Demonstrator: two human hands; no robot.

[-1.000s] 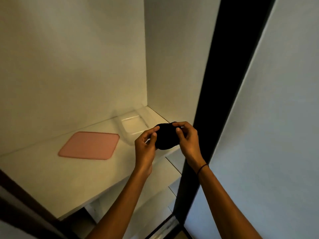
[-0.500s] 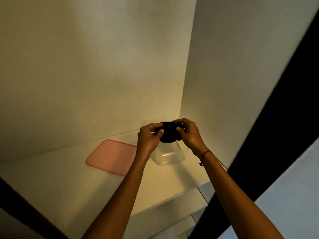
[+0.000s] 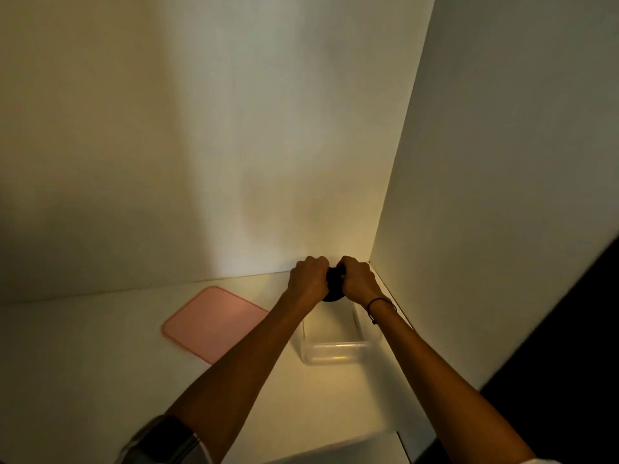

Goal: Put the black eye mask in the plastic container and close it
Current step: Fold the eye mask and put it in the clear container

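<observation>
A clear plastic container (image 3: 335, 351) stands open on the white shelf (image 3: 100, 363), close to the right wall. Over its far end I hold the black eye mask (image 3: 333, 286), bunched small between both hands. My left hand (image 3: 308, 279) grips its left side and my right hand (image 3: 358, 279) grips its right side. Most of the mask is hidden by my fingers. I cannot tell whether it touches the container's floor. The pink lid (image 3: 214, 321) lies flat on the shelf to the left of the container.
The shelf sits in a white alcove, with the back wall (image 3: 234, 145) just behind my hands and the side wall (image 3: 485, 195) right beside the container. A dark frame (image 3: 569, 346) runs down the right edge. The shelf's front edge is near the bottom.
Both hands carried the mask forward and down, from above the shelf's front edge to over the container's far end. The view shifted deeper into the alcove.
</observation>
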